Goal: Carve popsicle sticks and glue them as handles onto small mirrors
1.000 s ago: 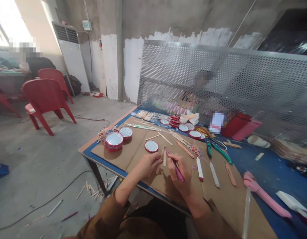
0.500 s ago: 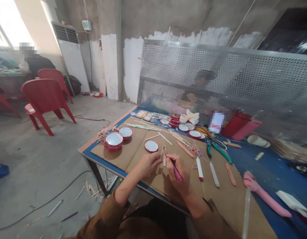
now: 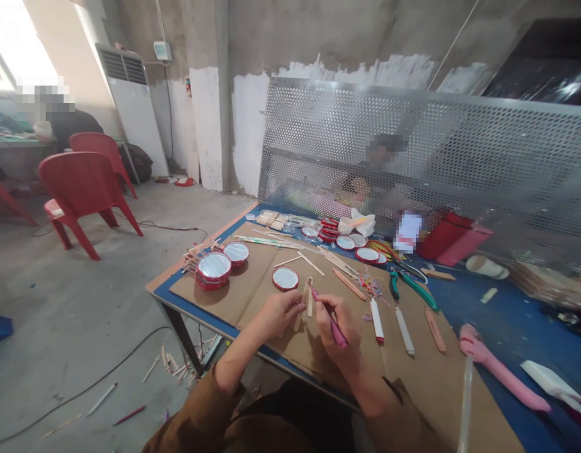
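Between the fingertips of my left hand [image 3: 278, 316] is a thin flat wooden craft stick [image 3: 298, 322], slanting up and away from me. My right hand [image 3: 341, 330] is closed round a purple-pink pen [image 3: 336, 331], its tip close to the upper end of the sticks. A second craft stick [image 3: 310, 304] lies between the two hands; its upper end meets or overlaps the first, and I cannot tell whether they are joined. Just beyond my left hand lies a round red-rimmed disc [image 3: 285, 279] with a pale face.
Cardboard [image 3: 253, 296] covers much of the blue table. Stacked red-rimmed discs [image 3: 214, 267] stand left. Right lie orange, white and grey pens [image 3: 376, 319], green-handled pliers [image 3: 419, 289] and a pink glue gun [image 3: 502, 371]. A perforated metal panel [image 3: 319, 145] stands behind; a person sits beyond it.
The whole view has shifted very slightly. Both hands keep the same hold, and the pen tip stays close to the stick's upper end.
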The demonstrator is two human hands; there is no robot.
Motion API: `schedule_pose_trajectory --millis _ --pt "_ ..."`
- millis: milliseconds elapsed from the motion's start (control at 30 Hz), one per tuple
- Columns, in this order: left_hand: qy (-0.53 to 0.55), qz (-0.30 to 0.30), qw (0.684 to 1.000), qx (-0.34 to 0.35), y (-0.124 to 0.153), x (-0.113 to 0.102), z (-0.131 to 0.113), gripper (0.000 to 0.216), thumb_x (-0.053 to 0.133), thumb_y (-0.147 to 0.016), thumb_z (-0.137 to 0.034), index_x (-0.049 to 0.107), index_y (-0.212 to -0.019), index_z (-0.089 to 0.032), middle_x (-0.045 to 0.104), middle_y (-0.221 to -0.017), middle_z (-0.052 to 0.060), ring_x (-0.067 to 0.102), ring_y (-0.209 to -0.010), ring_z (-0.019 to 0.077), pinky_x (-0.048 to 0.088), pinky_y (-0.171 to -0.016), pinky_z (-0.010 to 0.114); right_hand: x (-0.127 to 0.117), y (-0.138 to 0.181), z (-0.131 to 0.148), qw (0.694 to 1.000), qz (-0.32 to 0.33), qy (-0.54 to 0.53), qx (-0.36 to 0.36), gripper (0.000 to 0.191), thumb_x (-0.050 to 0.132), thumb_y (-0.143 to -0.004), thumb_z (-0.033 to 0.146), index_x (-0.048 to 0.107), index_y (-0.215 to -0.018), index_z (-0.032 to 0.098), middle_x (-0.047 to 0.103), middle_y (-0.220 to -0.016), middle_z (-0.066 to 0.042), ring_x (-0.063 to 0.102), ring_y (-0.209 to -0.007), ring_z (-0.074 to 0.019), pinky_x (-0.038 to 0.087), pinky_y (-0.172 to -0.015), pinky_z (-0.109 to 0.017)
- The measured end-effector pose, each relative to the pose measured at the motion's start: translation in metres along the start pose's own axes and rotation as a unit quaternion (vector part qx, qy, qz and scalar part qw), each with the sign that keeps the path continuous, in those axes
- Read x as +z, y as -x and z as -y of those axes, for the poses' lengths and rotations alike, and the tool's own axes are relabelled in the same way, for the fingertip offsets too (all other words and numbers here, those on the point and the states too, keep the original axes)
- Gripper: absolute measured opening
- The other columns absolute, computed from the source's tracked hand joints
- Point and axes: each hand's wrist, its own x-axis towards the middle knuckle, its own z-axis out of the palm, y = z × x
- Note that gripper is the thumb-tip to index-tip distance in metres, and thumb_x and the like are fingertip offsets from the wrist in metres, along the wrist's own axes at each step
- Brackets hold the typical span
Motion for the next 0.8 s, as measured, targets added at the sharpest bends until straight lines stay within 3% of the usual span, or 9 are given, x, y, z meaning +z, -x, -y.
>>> schedule_pose_trajectory --millis 200,400,800 --pt "-0.006 -0.016 1.000 0.007 -0.0009 0.0010 0.0026 0.024 0.043 -0.085 -0.028 0.038 -0.063 -0.018 0.040 -0.048 -0.008 0.038 -0.046 0.0076 0.028 -0.049 0.018 0.0015 -0.0001 0.0001 1.000 0.014 0.014 -0.007 0.010 0.047 -0.087 0.019 0.054 -0.094 0.020 0.063 -0.081 -0.002 0.061 -0.073 -0.0125 0.049 -0.068 -0.023" --pt "-0.024 -0.020 0.999 0.012 -0.0014 0.0005 0.0023 0.023 0.044 -0.084 -0.027 0.040 -0.064 -0.018 0.040 -0.049 -0.007 0.038 -0.050 0.0084 0.028 -0.051 0.018 -0.0006 -0.0010 0.0011 0.999 -0.026 0.043 0.003 0.007 0.047 -0.087 0.018 0.053 -0.088 0.020 0.060 -0.073 0.000 0.059 -0.065 -0.0110 0.048 -0.061 -0.022" --pt "-0.013 -0.019 0.999 0.025 -0.0013 0.0008 0.0030 0.021 0.044 -0.085 -0.027 0.045 -0.066 -0.017 0.043 -0.054 -0.006 0.039 -0.053 0.0082 0.029 -0.051 0.017 -0.0002 -0.0021 0.0027 0.999 0.001 0.020 -0.030 0.010 0.048 -0.085 0.017 0.052 -0.094 0.020 0.061 -0.079 -0.002 0.060 -0.071 -0.0127 0.051 -0.067 -0.024"
